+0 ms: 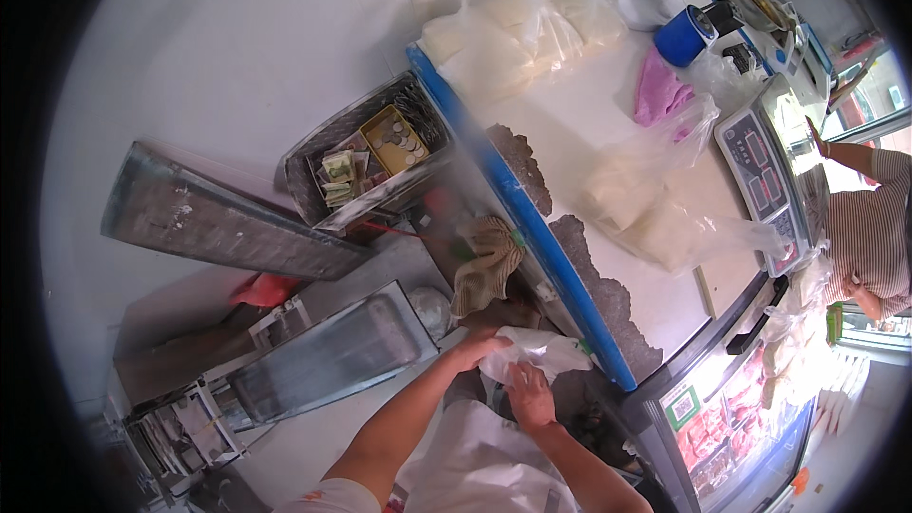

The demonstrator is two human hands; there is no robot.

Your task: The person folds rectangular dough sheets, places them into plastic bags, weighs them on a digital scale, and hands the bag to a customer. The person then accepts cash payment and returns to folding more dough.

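Observation:
Low in front of my body, just off the counter's blue edge, both hands are on a thin white plastic bag (545, 353). My left hand (483, 349) grips its left side, with the fingertips partly hidden by the film. My right hand (529, 393) pinches the bag's near side with bent fingers. Some green shows at the bag's right end, beside the blue edge strip (516, 192). A striped cloth (488, 263) hangs just beyond my left hand. Whether the bag is part of a hanging bundle I cannot tell.
On the white counter (570, 107) lie filled clear bags (634, 206), a pink cloth (659, 89) and a digital scale (759, 164). A lit meat display case (741, 427) stands right. Left are a cash box (370, 149) and a metal-topped unit (328, 356). A person (869, 228) stands across the counter.

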